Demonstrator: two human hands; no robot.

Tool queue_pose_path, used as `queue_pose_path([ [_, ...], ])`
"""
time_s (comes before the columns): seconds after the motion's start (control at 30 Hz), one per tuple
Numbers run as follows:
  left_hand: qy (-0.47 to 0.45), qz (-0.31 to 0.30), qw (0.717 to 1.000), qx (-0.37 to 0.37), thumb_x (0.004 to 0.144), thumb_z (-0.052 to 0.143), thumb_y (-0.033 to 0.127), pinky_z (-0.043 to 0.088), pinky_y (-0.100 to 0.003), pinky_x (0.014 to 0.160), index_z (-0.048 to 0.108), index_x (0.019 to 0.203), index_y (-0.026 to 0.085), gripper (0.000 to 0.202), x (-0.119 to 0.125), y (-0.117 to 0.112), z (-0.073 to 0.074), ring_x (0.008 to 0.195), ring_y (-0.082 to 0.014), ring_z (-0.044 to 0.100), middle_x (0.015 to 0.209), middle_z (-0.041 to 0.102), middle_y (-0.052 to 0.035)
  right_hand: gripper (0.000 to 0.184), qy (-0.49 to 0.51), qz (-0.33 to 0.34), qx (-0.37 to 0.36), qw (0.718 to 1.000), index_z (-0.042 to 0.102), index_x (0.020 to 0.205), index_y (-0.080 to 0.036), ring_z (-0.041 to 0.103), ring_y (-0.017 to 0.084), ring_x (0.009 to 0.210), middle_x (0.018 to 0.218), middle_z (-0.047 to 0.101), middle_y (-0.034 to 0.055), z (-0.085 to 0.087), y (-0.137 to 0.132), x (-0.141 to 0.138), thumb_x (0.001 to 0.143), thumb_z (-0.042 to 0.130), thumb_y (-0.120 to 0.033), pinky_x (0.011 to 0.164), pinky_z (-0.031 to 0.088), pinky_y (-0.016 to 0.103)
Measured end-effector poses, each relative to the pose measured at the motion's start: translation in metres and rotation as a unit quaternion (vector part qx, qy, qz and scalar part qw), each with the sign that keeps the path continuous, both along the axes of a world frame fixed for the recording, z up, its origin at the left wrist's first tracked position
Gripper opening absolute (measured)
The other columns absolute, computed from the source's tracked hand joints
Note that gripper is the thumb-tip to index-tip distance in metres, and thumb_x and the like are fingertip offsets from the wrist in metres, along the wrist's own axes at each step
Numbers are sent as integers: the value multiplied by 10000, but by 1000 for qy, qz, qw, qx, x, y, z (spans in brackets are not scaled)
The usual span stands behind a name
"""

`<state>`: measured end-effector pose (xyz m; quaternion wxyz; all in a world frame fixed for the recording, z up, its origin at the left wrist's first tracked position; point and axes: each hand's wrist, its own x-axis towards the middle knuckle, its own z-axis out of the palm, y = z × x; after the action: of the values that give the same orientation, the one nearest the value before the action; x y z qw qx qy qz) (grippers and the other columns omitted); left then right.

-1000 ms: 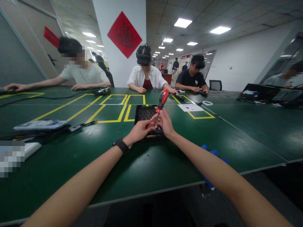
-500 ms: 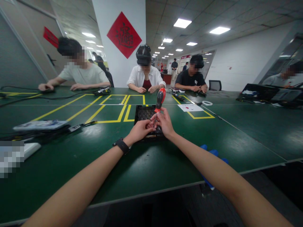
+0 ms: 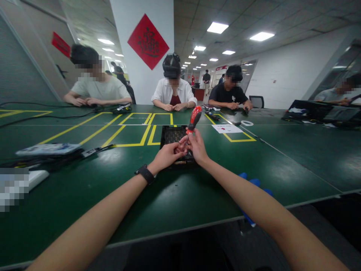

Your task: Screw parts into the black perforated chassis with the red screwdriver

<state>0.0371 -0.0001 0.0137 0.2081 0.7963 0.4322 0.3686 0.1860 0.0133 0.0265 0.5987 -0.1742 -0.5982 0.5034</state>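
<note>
My right hand (image 3: pixel 198 146) is closed on a screwdriver (image 3: pixel 194 119) with a red and black handle. The handle points up and leans to the right, and the thin metal shaft runs down between my hands. My left hand (image 3: pixel 167 155) is pinched at the lower end of the shaft; whatever its fingertips hold is too small to make out. Beneath both hands lies a black open box-like tray (image 3: pixel 164 136) with a dark, textured inside. My hands cover much of its front and right part.
Yellow tape outlines mark the green table (image 3: pixel 135 210). Cables and a flat package (image 3: pixel 47 149) lie at left, a white sheet (image 3: pixel 227 128) and a tape roll (image 3: pixel 247 123) beyond at right. Blue objects (image 3: pixel 254 182) sit by my right forearm. Several people sit across.
The screwdriver's handle has tipped further to the right in my right hand. My left hand stays almost in place. Across the table, the person at left has drawn their hands together.
</note>
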Motion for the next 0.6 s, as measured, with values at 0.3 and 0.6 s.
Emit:
queue_pose_path([
  [0.3, 26, 8, 999, 31, 793, 539, 404, 359, -222, 553, 563, 727, 151, 263, -2, 1, -1, 577, -117, 485, 634, 561, 6, 334, -1, 11, -6, 1000, 397, 1093, -237, 588, 94, 544, 743, 621, -18, 0, 0, 1, 871, 433, -484, 418, 457, 178],
  [0.6, 41, -29, 998, 26, 828, 488, 342, 408, -241, 662, 635, 852, 147, 245, -1, 3, -2, 706, -153, 556, 767, 639, -26, 304, -4, 4, 2, 1000, 436, 1047, -225, 568, 84, 548, 730, 597, -19, -2, 2, 2, 868, 451, -470, 419, 429, 162],
])
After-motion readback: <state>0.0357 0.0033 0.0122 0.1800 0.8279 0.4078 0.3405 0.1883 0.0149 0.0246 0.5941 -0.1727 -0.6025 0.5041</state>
